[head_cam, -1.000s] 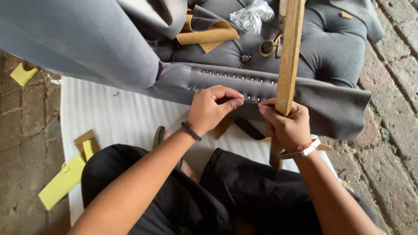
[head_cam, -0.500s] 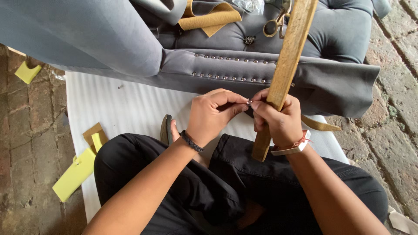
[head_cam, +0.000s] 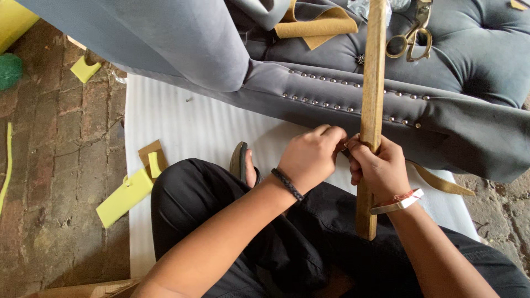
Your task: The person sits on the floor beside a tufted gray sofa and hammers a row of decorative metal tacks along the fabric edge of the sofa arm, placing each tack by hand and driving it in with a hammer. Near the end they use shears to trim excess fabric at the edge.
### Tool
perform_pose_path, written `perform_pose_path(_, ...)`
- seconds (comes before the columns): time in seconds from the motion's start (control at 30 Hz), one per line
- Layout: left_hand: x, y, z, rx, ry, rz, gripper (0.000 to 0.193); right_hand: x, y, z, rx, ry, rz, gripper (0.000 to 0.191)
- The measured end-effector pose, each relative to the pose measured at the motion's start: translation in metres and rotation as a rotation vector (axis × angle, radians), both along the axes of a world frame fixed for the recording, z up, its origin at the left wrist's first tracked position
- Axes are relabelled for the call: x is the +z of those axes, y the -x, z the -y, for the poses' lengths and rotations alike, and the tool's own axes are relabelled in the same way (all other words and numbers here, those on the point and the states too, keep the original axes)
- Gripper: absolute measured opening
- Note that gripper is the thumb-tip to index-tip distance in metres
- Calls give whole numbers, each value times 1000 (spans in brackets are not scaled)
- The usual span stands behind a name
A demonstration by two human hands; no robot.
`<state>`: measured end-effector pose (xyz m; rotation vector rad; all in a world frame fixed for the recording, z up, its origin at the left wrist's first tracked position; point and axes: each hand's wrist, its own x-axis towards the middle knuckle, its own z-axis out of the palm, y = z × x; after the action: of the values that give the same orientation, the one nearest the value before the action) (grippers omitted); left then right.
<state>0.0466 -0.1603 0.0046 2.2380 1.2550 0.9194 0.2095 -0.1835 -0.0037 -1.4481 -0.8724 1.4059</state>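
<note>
The right hand is gripping a long wooden stick, its fingers wrapped tightly around the middle part. The stick is flat, light brown and a little rough, and it is standing nearly upright, crossing in front of the grey sofa edge. The left hand is meeting the right one just beside the stick; its fingers are pinched together on something very small, which I cannot tell. A dark braided band is sitting on the left wrist, and a white and red one on the right.

The sofa fabric is looking soft and smooth like velvet, with a row of round shiny metal nails running along the edge and deep buttoned folds on the cushion. Metal scissors and a piece of tan cardboard are lying on top of it. Under the sofa a ribbed white foam sheet is covering the brick floor. Yellow foam scraps are lying at the sheet's left side. The person's black trousers are filling the lower part.
</note>
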Motion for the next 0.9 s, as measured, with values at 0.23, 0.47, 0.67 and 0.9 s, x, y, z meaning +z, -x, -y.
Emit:
perform_pose_path(0.23, -46, 55, -79, 374, -39, 118, 7, -3, 2, 0, 132, 10, 63, 14)
perform_pose_path(0.47, -98, 95, -138, 537, 74, 208, 9, -3, -3, -1, 168, -4, 136, 40)
perform_pose_path(0.67, -91, 93, -138, 531, 178, 180, 9, 8, -9, -2, 216, -8, 169, 38)
perform_pose_path(0.9, -80, 83, -133, 629, 230, 136, 8, 10, -32, -12, 438, 34, 492, 29)
